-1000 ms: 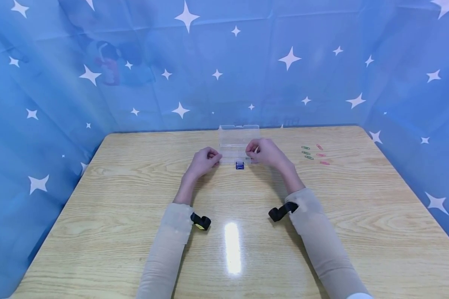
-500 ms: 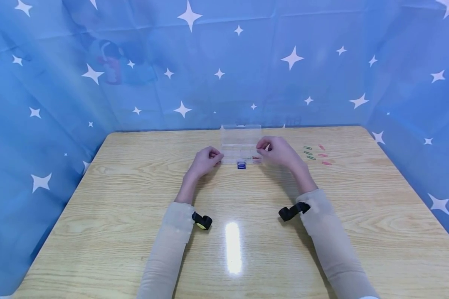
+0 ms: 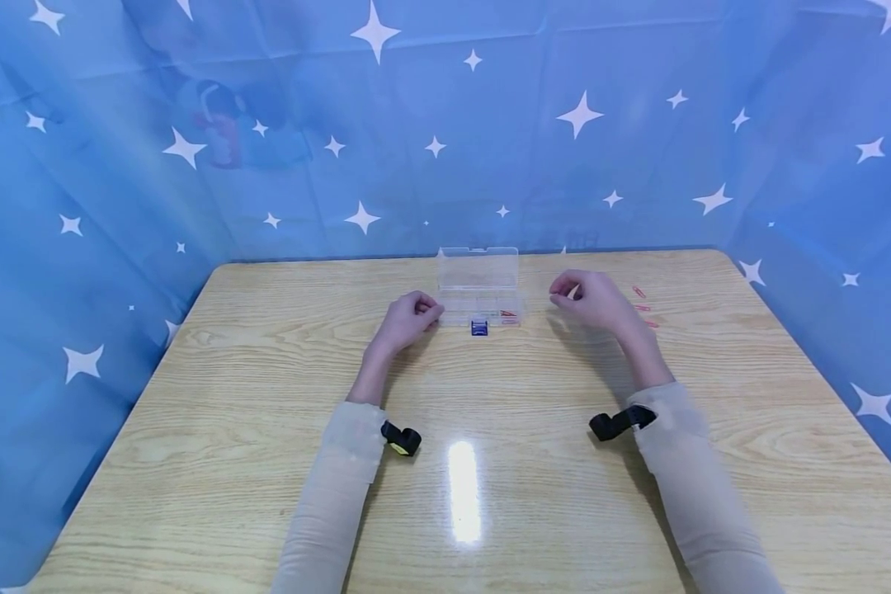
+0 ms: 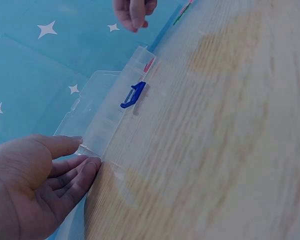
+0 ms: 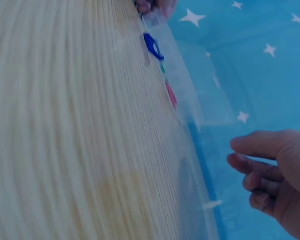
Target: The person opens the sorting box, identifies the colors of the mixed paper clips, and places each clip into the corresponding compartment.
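Note:
A clear plastic compartment box (image 3: 456, 316) stands near the table's far edge, its transparent lid (image 3: 478, 268) raised at the back. My left hand (image 3: 413, 318) holds the box's left end between thumb and fingers, as the left wrist view shows (image 4: 55, 180). A blue clasp (image 3: 478, 327) sits at the front of the box. Red paper clips (image 3: 508, 313) lie in its right-hand compartment. To the right of the box hovers my right hand (image 3: 590, 299), fingers loosely bent, with nothing visible between thumb and forefinger (image 5: 270, 170).
Several pink paper clips, one of them at the back (image 3: 639, 291), lie on the wooden table (image 3: 267, 355) just beyond my right hand. A green clip (image 4: 179, 20) shows in the left wrist view. Behind the table hangs a blue star-patterned cloth (image 3: 416, 107).
My right hand has moved right, away from the box and towards the loose clips, and now hides the green ones from the head view. The left hand has stayed at the box.

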Demonstrator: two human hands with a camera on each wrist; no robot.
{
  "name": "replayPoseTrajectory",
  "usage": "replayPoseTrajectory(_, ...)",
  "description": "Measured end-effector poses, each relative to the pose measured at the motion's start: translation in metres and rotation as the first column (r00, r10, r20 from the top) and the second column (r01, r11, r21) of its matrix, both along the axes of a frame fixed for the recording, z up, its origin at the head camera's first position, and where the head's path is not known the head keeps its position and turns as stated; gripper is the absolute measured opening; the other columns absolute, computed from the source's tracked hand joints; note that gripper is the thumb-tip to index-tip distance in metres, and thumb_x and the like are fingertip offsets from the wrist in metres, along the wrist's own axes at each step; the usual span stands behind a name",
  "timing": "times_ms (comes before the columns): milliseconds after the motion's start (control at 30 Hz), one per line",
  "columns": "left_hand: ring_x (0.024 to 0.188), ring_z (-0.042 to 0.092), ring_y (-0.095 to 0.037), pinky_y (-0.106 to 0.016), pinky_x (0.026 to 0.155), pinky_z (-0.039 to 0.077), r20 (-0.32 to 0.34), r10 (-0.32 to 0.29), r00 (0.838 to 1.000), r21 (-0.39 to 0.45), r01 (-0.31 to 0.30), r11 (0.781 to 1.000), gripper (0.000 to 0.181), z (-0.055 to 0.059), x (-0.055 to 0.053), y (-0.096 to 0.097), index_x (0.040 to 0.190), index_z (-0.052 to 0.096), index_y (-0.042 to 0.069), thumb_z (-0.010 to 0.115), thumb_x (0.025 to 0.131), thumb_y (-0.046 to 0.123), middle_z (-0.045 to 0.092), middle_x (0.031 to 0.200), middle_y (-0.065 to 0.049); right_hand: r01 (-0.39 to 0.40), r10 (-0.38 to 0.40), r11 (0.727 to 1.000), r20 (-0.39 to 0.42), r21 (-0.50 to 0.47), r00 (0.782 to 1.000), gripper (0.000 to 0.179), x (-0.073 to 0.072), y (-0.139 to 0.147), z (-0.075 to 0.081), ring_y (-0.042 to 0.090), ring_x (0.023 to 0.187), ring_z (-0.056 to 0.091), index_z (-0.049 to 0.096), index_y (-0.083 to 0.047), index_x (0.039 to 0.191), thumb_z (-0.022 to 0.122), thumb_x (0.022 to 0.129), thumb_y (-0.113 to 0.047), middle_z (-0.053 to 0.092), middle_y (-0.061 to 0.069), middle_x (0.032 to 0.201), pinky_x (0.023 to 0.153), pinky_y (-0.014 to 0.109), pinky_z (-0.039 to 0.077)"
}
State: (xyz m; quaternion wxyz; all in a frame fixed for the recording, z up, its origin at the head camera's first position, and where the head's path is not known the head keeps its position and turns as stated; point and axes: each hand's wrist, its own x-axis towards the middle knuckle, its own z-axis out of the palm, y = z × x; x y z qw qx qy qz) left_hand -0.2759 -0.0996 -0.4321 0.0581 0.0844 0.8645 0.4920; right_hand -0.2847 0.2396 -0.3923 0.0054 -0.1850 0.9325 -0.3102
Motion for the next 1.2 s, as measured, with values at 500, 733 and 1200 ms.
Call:
replayPoseTrajectory(500, 0.088, 0.066, -0.023, -0.03, 0.074, 0.05, 0.007, 0.009, 1.0, 0.01, -0.009, 1.0, 0.027, 0.004, 0.004, 0.001, 0.114, 0.063, 0.0, 0.059, 0.104, 0.025, 0.068, 0.097, -0.013, 0.079, -0.078, 0.996, -0.014, 0.035, 0.997, 0.024, 0.009, 0.056, 0.002, 0.029, 0.088, 0.062, 0.068, 0.002, 0.113, 0.061, 0.102, -0.018, 0.068, 0.019, 0.105, 0.074, 0.039, 0.048)
replayPoseTrajectory(733, 0.088, 0.067, -0.024, -0.031, 0.075, 0.051, 0.008, 0.007, 1.0, 0.017, -0.007, 1.0, 0.026, 0.004, 0.005, 0.002, 0.114, 0.063, 0.0, 0.06, 0.104, 0.024, 0.068, 0.097, -0.013, 0.124, -0.125, 0.99, 0.026, 0.061, 0.992, 0.025, 0.011, 0.072, 0.0, 0.032, 0.088, 0.062, 0.068, 0.003, 0.113, 0.062, 0.101, -0.019, 0.067, 0.021, 0.104, 0.071, 0.038, 0.047)
replayPoseTrajectory(1200, 0.087, 0.066, -0.024, -0.029, 0.072, 0.049, -0.003, 0.011, 1.0, 0.005, -0.011, 1.0, 0.026, 0.004, 0.005, 0.002, 0.113, 0.064, 0.0, 0.06, 0.104, 0.024, 0.068, 0.096, -0.013, 0.146, -0.154, 0.984, 0.079, 0.097, 0.985, 0.025, 0.012, 0.092, -0.009, 0.036, 0.095, 0.061, 0.067, 0.006, 0.112, 0.063, 0.1, -0.016, 0.067, 0.024, 0.105, 0.075, 0.04, 0.049)
